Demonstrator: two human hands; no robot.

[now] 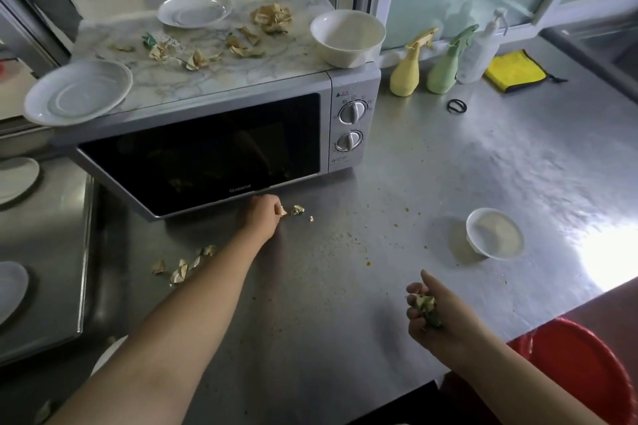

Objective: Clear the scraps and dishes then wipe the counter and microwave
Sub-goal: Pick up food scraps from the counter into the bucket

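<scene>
My left hand fingers pinch 1 crumpled beige paper scrap by the silver microwave's front edge; my right hand fingers curl around a wad of green-beige scraps near the steel desk's front edge.

Left hand pinches scrap; right hand holds scraps

Counter: brushed steel, dull sheen, bright glare patch at the right, peppered with fine crumbs. Microwave: silver-grey painted casing, glossy black glass door, top covered by a marbled, smooth-looking sheet. Plates and large bowl on it: white, glazed, smooth. Small bowl on the counter: white, same glazed look. Scraps: crumpled, papery, tan, matt. Spray bottles: plastic, matt, yellow and green; a third translucent. Cloth: yellow, nappy, dark-edged. Bucket: red plastic, slight gloss.
</scene>
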